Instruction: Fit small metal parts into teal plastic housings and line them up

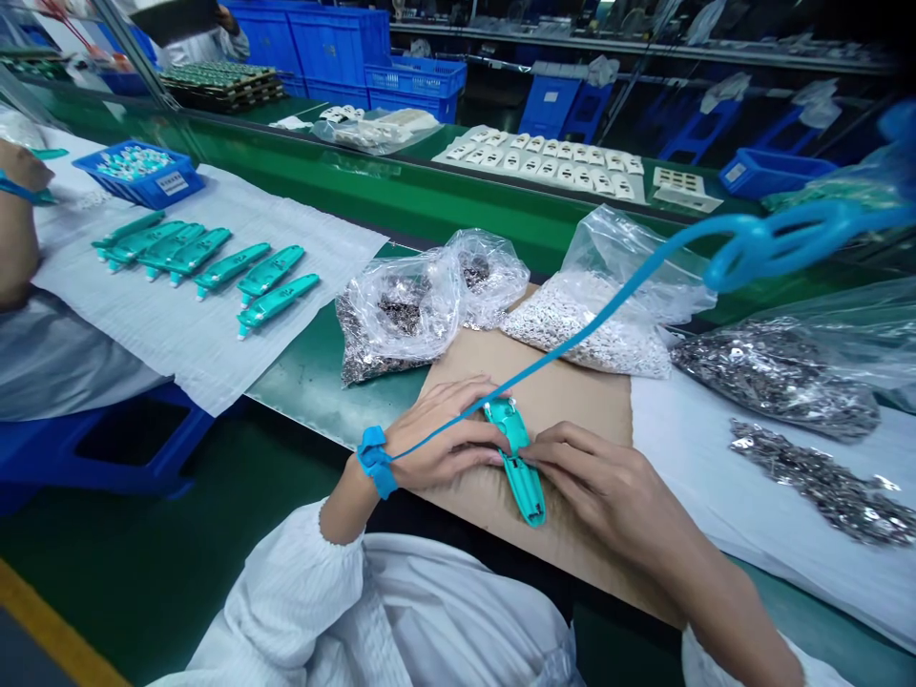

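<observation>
A teal plastic casing (521, 468) lies on a brown cardboard sheet (565, 401) in front of me. My left hand (444, 429) grips its upper end; a blue wrist strap (375, 461) with a coiled blue cord (644, 277) sits on that wrist. My right hand (593, 477) pinches the casing's middle from the right with its fingertips. Whether a small part sits between those fingertips cannot be seen.
Clear bags of small metal parts (401, 310) (601, 315) (780, 372) lie beyond the cardboard, with a loose pile (822, 477) on white cloth at right. Several finished teal casings (207, 262) lie at left beside a blue bin (139, 172). A co-worker's arm (18, 229) is far left.
</observation>
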Demonstrator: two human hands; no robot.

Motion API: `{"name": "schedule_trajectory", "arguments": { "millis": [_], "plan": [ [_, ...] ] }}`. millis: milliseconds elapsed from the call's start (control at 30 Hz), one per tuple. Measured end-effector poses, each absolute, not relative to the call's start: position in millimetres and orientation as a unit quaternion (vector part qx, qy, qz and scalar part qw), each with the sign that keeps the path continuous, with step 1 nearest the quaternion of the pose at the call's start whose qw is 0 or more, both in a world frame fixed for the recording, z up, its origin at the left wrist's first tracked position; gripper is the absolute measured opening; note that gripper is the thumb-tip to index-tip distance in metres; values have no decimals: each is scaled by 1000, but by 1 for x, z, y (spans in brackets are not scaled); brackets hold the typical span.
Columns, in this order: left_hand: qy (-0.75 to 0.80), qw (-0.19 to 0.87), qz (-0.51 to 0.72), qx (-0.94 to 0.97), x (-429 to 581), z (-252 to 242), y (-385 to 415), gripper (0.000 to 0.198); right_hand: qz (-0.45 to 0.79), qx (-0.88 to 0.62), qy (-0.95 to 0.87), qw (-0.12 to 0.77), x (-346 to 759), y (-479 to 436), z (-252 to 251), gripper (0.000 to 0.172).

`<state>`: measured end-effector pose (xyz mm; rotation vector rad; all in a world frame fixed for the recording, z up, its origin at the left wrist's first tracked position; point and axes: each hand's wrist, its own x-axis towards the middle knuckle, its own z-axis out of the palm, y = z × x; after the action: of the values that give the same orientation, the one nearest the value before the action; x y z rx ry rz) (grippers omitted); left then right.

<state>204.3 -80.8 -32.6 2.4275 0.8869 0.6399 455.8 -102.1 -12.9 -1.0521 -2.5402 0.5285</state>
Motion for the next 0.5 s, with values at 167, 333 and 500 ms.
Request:
{"name": "schedule_trajectory", "arguments": {
  "millis": [167, 333, 500],
  "plan": [
    [331, 228, 222, 889, 204, -33, -81, 23, 184, -363, -887, 219, 455, -103, -18, 22],
    [322, 220, 231, 892, 204, -33, -81, 23, 203, -368, -876, 238, 453, -105, -19, 20],
    [301, 215, 246, 896, 203, -37, -78, 24, 238, -369, -874, 209, 456, -102, -18, 24]
  ]
}}
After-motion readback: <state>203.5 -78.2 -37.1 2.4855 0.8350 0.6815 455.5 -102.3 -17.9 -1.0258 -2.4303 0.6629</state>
